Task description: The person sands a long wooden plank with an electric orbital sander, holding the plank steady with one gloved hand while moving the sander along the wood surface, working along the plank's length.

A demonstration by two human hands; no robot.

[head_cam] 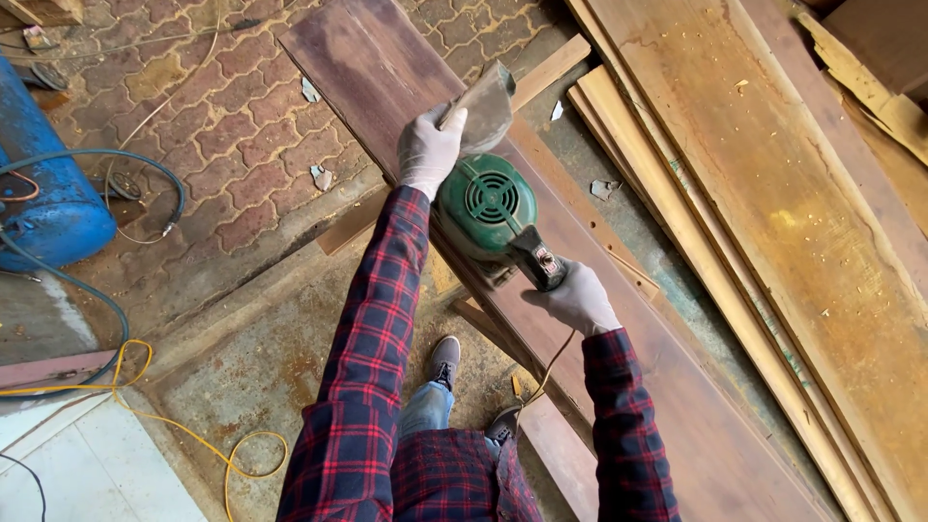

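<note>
Sander [491, 208] base hidden by motor housing; plank [387, 68] ends cut off; blue tank [43, 184] cropped left.

- The floor [251, 145] is reddish-brown interlocking brick paving at the top left, giving way to stained, rusty concrete [261, 367] lower down.
- A long dark reddish-brown wooden plank [358, 58] runs diagonally across the floor from top centre to bottom right.
- Right of the plank, a stack of long pale yellowish wooden boards [773, 193] lies alongside it, dusted with sawdust.
- Well left of the plank, a blue metal cylinder tank [39, 184] rests on the paving.
- Between tank and plank, a dark teal hose [145, 159] curls on the bricks.
- Below the tank, a thin yellow cable [193, 435] loops over the concrete.
- Small pale scraps [322, 178] lie just left of the plank.
</note>
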